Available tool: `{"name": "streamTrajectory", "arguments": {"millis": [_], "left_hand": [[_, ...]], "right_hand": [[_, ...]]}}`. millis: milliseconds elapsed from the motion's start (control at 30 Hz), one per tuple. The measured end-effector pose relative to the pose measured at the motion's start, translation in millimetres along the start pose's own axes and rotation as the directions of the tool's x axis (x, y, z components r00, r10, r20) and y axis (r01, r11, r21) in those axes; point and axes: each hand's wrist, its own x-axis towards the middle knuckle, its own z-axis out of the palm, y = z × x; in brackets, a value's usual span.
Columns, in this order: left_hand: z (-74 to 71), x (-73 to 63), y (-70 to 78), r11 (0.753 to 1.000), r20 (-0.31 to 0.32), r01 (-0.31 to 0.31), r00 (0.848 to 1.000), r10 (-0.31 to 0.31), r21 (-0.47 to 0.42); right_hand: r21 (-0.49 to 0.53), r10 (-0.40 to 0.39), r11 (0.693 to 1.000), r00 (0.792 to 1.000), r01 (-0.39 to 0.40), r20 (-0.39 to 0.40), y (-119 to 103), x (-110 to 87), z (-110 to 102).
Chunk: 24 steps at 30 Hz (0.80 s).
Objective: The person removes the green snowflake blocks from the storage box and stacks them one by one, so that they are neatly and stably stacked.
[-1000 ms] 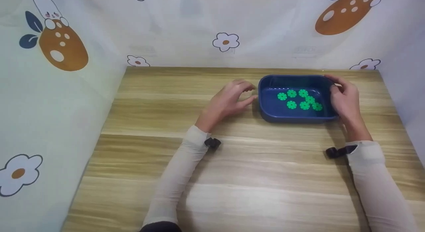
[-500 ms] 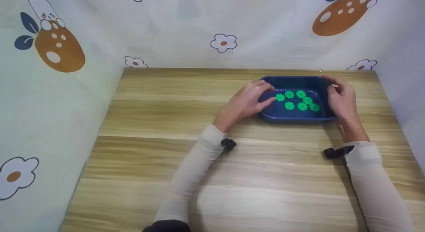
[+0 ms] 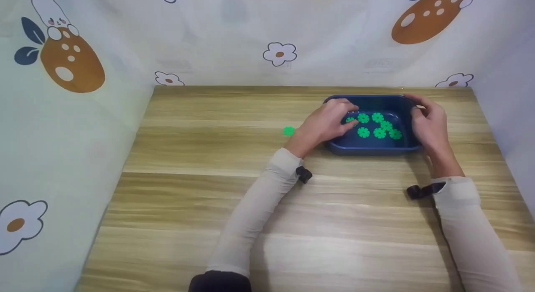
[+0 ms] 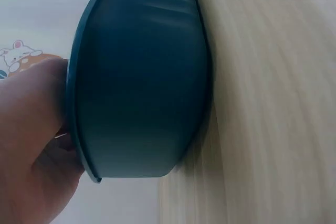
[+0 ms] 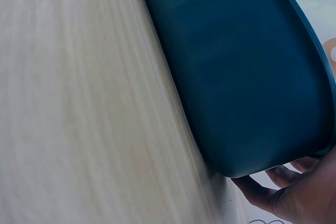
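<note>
Sitting on counter (image 3: pixel 355 212), far right side: dark blue box (image 3: pixel 372 151), open top, rounded corners, ribbed outside. Inside, seven little bright green discs (image 3: pixel 379 133), notched edges, kinda flower-like, some touching or overlapping toward right end. Right hand (image 3: pixel 430 124) clamped on box's right end. Left hand (image 3: pixel 327 122) over left rim, thumb and fingers apart, partly hiding leftmost disc. Stray green disc (image 3: pixel 288 131) on counter just beside left wrist.
</note>
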Motion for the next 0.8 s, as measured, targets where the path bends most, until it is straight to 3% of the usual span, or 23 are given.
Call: {"name": "streamTrajectory", "arguments": {"millis": [333,800], "left_hand": [[1.6,19.2,7.6,0.996,0.101,0.070,0.992,-0.076,0.057],[12.7,35.0,8.8,0.986,0.146,0.136,0.978,-0.149,0.097]], "right_hand": [[0.001,-0.008,1.000,1.000,0.008,-0.006,1,1.6,1],[-0.011,-0.018,1.000,1.000,0.018,-0.022,1,1.1,2]]}}
